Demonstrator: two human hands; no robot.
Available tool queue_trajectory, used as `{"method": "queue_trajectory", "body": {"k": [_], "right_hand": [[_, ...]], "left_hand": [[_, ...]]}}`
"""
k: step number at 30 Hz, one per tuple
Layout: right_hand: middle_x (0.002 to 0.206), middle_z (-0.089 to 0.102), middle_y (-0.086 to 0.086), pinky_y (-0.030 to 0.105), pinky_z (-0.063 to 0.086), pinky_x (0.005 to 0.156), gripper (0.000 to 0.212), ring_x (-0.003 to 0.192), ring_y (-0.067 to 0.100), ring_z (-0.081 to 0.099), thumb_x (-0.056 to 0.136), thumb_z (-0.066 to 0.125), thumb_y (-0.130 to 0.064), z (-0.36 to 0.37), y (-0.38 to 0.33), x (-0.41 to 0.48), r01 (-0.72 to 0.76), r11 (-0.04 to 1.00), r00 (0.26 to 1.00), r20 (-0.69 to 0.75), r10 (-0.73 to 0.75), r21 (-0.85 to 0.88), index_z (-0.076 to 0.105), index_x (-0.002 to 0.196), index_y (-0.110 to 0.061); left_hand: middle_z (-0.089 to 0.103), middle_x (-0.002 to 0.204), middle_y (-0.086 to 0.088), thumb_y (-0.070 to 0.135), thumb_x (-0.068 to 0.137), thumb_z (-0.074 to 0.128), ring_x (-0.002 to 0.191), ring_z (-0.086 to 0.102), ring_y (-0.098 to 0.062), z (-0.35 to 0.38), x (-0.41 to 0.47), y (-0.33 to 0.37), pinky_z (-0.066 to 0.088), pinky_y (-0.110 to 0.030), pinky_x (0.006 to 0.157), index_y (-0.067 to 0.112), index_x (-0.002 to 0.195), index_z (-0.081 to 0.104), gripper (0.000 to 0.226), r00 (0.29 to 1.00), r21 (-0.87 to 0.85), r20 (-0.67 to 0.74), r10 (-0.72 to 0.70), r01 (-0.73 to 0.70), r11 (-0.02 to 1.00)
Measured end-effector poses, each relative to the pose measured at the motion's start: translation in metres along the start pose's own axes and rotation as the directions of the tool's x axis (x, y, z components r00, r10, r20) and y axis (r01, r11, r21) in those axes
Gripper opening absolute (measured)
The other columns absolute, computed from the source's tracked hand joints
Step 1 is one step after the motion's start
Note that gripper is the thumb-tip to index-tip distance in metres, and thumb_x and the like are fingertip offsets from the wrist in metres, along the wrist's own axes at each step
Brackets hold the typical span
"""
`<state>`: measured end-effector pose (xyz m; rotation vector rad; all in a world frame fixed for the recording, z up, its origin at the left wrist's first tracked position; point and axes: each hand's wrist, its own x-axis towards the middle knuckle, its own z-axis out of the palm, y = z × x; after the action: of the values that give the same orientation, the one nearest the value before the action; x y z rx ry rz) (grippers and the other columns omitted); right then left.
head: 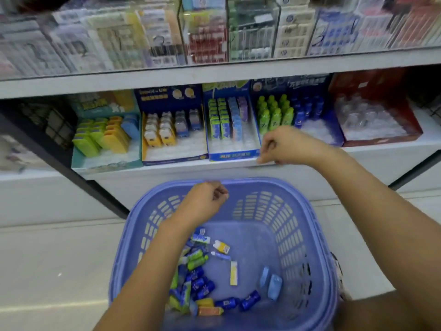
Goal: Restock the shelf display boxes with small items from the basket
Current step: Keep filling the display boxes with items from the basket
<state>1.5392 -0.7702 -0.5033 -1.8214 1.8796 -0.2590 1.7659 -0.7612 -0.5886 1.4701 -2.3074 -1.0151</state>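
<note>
A blue plastic basket (307,235) stands on the floor below the shelf, with several small items (202,280) on its bottom: blue, green, yellow and orange packs. My left hand (205,199) hovers over the basket's far rim with its fingers curled inward; the palm is hidden. My right hand (286,144) is in front of the display box of green and blue bottles (317,132), fingers loosely curled downward near the shelf edge, with nothing seen in them. To the left stand three more display boxes: a blue one (229,155), a yellow-sided one (174,158) and a teal one (105,163).
A red display box (381,139) of clear items sits at the right of the shelf (214,170). An upper shelf (214,72) carries packaged goods behind clear fronts. A dark metal upright (71,170) runs diagonally at left. The pale floor (47,271) surrounds the basket.
</note>
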Motion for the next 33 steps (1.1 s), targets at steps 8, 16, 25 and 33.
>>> {"method": "queue_trajectory", "body": {"k": [8,16,25,33], "right_hand": [[0.111,0.066,0.011,0.030,0.044,0.079,0.037,0.097,0.026,0.059,0.080,0.072,-0.018,0.215,-0.012,-0.039,0.309,0.916,0.675,0.737,-0.021,-0.257,0.064,0.114,-0.008],[0.122,0.061,0.012,0.034,0.045,0.091,0.037,0.110,0.028,0.058,0.086,0.064,-0.020,0.283,0.028,-0.057,0.358,0.866,0.509,0.851,0.133,-0.349,0.060,0.121,-0.008],[0.118,0.063,0.017,0.032,0.046,0.087,0.045,0.106,0.031,0.059,0.080,0.072,-0.027,0.307,0.047,-0.051,0.304,0.919,0.427,0.898,0.104,-0.251,0.062,0.116,-0.002],[0.117,0.062,0.014,0.034,0.046,0.085,0.046,0.105,0.030,0.059,0.078,0.074,-0.030,0.320,0.057,-0.051,0.264,0.936,0.404,0.908,0.113,-0.234,0.062,0.114,-0.005]], "left_hand": [[0.059,0.122,-0.011,0.012,0.088,0.058,0.110,0.057,-0.026,0.089,-0.049,-0.093,0.046,-0.033,0.089,0.011,0.116,0.064,0.028,0.765,0.383,0.576,-0.288,0.059,0.922],[0.059,0.129,-0.008,0.004,0.089,0.053,0.110,0.058,-0.027,0.132,-0.047,-0.103,0.046,-0.035,0.089,0.011,0.128,0.058,0.040,0.610,0.358,0.762,-0.218,-0.117,0.926],[0.059,0.072,-0.007,0.028,0.081,0.072,0.074,0.057,-0.028,0.175,-0.039,-0.111,0.050,-0.038,0.073,0.009,0.076,0.060,0.023,0.433,0.458,0.831,-0.350,-0.173,0.872],[0.068,0.084,-0.010,0.034,0.076,0.075,0.078,0.063,-0.028,0.191,-0.039,-0.120,0.052,-0.036,0.075,0.006,0.079,0.064,0.030,0.447,0.456,0.813,-0.373,-0.089,0.886]]}}
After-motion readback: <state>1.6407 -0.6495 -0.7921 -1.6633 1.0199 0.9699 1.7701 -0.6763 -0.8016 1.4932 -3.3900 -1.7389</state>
